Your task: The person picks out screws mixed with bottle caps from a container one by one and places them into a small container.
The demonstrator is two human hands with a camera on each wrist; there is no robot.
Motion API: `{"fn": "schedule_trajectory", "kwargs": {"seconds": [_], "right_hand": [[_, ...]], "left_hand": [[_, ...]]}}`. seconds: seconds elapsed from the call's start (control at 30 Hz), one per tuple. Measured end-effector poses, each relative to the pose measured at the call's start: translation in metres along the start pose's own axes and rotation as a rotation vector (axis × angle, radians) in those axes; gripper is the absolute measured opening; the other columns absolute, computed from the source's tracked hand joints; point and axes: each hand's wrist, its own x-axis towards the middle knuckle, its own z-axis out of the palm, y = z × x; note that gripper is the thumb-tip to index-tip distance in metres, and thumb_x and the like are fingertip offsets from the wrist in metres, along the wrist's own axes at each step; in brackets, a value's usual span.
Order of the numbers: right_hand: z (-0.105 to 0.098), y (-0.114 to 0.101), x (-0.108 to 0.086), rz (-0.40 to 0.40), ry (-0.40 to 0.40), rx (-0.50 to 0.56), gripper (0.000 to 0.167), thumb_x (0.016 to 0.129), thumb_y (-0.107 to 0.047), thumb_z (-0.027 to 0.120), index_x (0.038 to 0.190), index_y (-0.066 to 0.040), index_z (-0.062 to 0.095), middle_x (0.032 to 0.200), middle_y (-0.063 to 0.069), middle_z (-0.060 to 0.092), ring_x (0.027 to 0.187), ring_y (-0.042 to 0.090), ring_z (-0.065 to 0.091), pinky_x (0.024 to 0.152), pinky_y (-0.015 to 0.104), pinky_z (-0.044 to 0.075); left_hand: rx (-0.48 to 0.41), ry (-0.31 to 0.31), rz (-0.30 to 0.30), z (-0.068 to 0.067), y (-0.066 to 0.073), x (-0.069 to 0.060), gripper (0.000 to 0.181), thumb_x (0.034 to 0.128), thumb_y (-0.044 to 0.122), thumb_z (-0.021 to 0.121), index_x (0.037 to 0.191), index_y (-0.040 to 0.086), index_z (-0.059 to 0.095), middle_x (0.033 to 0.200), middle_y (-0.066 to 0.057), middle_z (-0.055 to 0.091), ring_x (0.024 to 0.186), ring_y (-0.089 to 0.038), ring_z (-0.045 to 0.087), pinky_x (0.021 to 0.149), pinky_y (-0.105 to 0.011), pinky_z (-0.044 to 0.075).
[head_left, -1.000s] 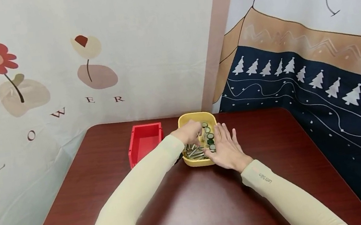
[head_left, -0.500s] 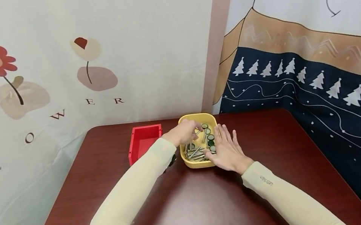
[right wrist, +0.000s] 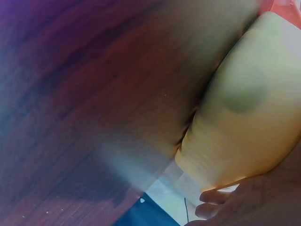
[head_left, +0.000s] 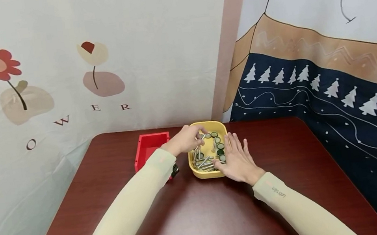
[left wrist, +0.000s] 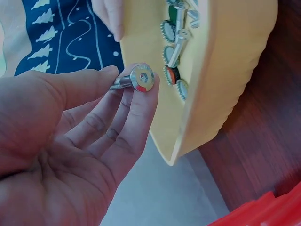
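Silver bolt (left wrist: 142, 77): between my left thumb and fingertips, upper middle of the left wrist view.
Left hand (head_left: 185, 138): pinching it, at the yellow bin's (head_left: 207, 174) left side, head-view centre.
Right hand (head_left: 240, 162): my fingers straight at the yellow bin's right rim.

Two hands (head_left: 239, 162) — two bins (head_left: 147, 150) — at least six bottle caps (head_left: 220, 146), many overlapping bolts (head_left: 204, 164).
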Motion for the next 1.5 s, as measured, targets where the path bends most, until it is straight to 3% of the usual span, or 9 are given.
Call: {"fn": "schedule_trajectory", "kwargs": {"seconds": [0.2, 0.57, 0.73, 0.93, 1.07, 1.4, 1.5], "right_hand": [[0.002, -0.002, 0.001, 0.002, -0.003, -0.005, 0.113, 0.11, -0.067, 0.059, 0.184, 0.005, 0.012, 0.195, 0.026, 0.011, 0.184, 0.047, 0.005, 0.145, 0.078, 0.004], [0.001, -0.001, 0.001, 0.002, 0.019, -0.021, 0.113, 0.11, -0.065, 0.062, 0.184, 0.005, 0.015, 0.195, 0.028, 0.013, 0.184, 0.049, 0.009, 0.144, 0.08, 0.008], [0.001, 0.001, 0.0, 0.007, 0.023, -0.025, 0.112, 0.109, -0.065, 0.062, 0.184, 0.005, 0.015, 0.194, 0.028, 0.014, 0.183, 0.05, 0.01, 0.143, 0.081, 0.009], [0.0, 0.0, 0.001, 0.004, 0.028, -0.018, 0.11, 0.11, -0.063, 0.063, 0.184, 0.004, 0.016, 0.195, 0.028, 0.013, 0.183, 0.05, 0.01, 0.143, 0.081, 0.009], [0.0, -0.001, 0.0, 0.004, 0.024, -0.015, 0.111, 0.11, -0.063, 0.062, 0.184, 0.004, 0.016, 0.194, 0.028, 0.015, 0.183, 0.05, 0.01, 0.143, 0.082, 0.009], [-0.001, -0.002, -0.001, 0.003, 0.026, -0.007, 0.112, 0.109, -0.063, 0.062, 0.184, 0.004, 0.015, 0.194, 0.028, 0.016, 0.183, 0.05, 0.009, 0.143, 0.082, 0.008], [0.0, -0.002, 0.0, 0.005, 0.021, -0.006, 0.112, 0.109, -0.063, 0.062, 0.184, 0.004, 0.014, 0.194, 0.027, 0.015, 0.184, 0.049, 0.008, 0.143, 0.082, 0.008]], "left_hand": [[-0.078, -0.017, -0.021, -0.009, -0.002, -0.009, 0.034, 0.1126, 0.005, 0.075, 0.147, 0.005, 0.072, 0.119, -0.02, 0.086, 0.101, -0.03, 0.088, 0.084, -0.031, 0.071], [-0.064, 0.022, -0.043, -0.022, -0.013, -0.02, 0.035, 0.1124, 0.005, 0.073, 0.147, 0.006, 0.072, 0.111, -0.014, 0.087, 0.085, -0.019, 0.083, 0.08, -0.031, 0.07], [-0.075, 0.045, -0.051, -0.027, -0.019, -0.027, 0.035, 0.1114, 0.005, 0.073, 0.146, 0.006, 0.073, 0.103, -0.013, 0.084, 0.085, -0.027, 0.084, 0.074, -0.029, 0.067], [-0.107, 0.062, -0.075, -0.034, -0.029, -0.037, 0.036, 0.1118, 0.005, 0.072, 0.148, 0.004, 0.072, 0.107, -0.016, 0.084, 0.092, -0.036, 0.085, 0.073, -0.029, 0.066], [-0.12, 0.063, -0.091, -0.038, -0.034, -0.041, 0.036, 0.113, 0.005, 0.07, 0.149, 0.004, 0.071, 0.112, -0.016, 0.086, 0.091, -0.03, 0.083, 0.074, -0.029, 0.067], [-0.141, 0.07, -0.128, -0.048, -0.047, -0.05, 0.036, 0.1126, 0.007, 0.073, 0.149, 0.006, 0.071, 0.112, -0.01, 0.086, 0.096, -0.036, 0.083, 0.081, -0.032, 0.069], [-0.132, 0.079, -0.128, -0.051, -0.051, -0.054, 0.037, 0.1125, 0.007, 0.074, 0.149, 0.006, 0.071, 0.112, -0.01, 0.086, 0.092, -0.03, 0.083, 0.082, -0.032, 0.068]]}}
